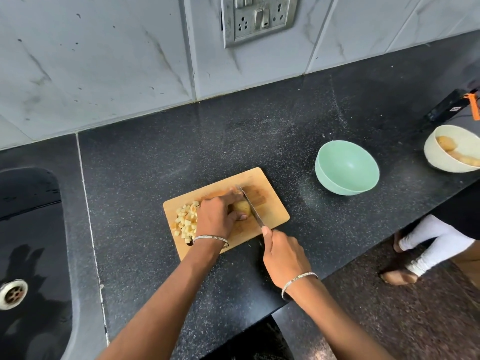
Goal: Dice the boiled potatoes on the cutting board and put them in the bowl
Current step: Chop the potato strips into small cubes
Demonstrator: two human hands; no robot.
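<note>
On cutting board (270,211) — yellow potato (242,207), pale dice (185,221)

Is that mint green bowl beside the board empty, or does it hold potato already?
Empty. The mint green plastic bowl shows only bare inner wall; the diced potato cubes lie on the wooden cutting board.

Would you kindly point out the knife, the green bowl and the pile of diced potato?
knife (251,207): head view, middle of the blade.
green bowl (349,166): head view, bare inner wall.
diced potato (185,222): head view, centre of the pile.
</note>
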